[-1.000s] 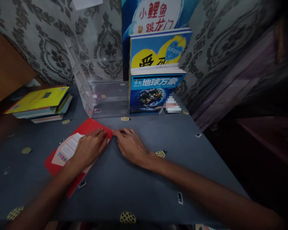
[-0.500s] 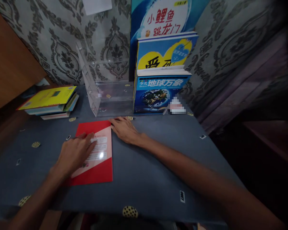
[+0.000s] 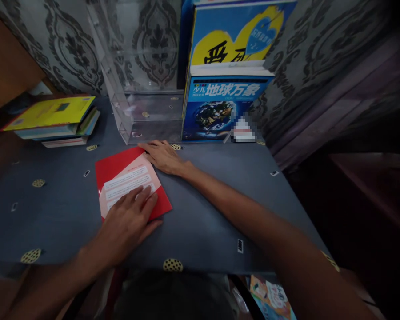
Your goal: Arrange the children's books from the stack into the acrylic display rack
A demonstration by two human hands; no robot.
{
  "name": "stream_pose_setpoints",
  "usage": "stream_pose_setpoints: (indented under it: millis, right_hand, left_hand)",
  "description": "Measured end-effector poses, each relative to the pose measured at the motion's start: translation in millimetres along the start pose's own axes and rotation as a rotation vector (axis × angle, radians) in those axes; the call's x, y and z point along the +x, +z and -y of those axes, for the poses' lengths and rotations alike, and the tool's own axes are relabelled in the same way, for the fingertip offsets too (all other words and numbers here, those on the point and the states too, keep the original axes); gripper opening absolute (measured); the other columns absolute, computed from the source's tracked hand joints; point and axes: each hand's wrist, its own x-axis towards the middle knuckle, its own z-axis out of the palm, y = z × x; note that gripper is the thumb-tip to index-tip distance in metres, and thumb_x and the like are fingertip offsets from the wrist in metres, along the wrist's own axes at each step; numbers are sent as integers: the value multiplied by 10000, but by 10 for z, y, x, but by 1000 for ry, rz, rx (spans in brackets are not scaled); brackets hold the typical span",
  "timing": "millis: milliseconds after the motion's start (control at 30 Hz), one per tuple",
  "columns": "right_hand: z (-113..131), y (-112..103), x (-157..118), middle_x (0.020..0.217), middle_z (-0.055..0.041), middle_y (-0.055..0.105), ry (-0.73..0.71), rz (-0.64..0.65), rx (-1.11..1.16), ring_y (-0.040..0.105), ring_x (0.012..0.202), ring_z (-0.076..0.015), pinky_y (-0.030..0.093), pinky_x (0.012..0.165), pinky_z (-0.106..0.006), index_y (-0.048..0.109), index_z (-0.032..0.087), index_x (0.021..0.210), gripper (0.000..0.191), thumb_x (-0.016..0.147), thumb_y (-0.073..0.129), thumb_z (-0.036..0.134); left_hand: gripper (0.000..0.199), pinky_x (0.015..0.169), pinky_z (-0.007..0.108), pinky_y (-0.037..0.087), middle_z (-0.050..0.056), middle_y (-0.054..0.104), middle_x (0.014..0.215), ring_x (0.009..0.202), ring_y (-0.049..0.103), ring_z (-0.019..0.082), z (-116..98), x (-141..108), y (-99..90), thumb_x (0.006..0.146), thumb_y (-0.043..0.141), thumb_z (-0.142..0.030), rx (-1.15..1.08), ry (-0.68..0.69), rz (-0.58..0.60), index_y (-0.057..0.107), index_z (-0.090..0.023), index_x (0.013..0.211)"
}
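A thin red book (image 3: 115, 165) with a pale pink text panel lies flat on the cloth-covered table, turned at an angle. My left hand (image 3: 128, 218) rests on its lower part, fingers stretched over the panel and the thumb just off the near edge. At the book's far right corner lies my right hand (image 3: 163, 156), palm down with its fingers extended and touching the corner. Both hands are open. Part of the book's near edge is covered by my left hand.
A clear acrylic rack (image 3: 155, 131) stands behind the book. Its right side holds several upright books, the front one a blue earth book (image 3: 216, 115). A book stack (image 3: 58, 113) with a yellow top lies at the left. Below the table edge shows a colourful cover (image 3: 273, 298).
The red book has turned counterclockwise, its near right corner swinging right and away from me. My left hand has moved right across it. The view has tilted downward.
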Motion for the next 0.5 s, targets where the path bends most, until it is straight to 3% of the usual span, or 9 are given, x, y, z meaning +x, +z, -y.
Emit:
stream_pose_setpoints:
  millis: [233, 500]
  right_hand:
    - [102, -4, -219, 1392, -111, 620, 27, -27, 135, 491, 1353, -231, 342, 1136, -430, 494, 169, 1424, 394, 1059, 362, 238]
    - [358, -200, -1073, 1359, -88, 644, 61, -54, 438, 567, 1270, -179, 420, 1106, -421, 556, 189, 1356, 368, 1059, 343, 236]
  left_hand:
    - [301, 788, 394, 612, 207, 715, 1183, 1076, 688, 316, -75, 82, 20, 972, 505, -236, 140, 98, -102, 685, -65, 1141]
    - [323, 847, 423, 608, 209, 710, 1202, 1113, 683, 327, -57, 23, 115, 977, 451, -195, 142, 120, -73, 683, -79, 1169]
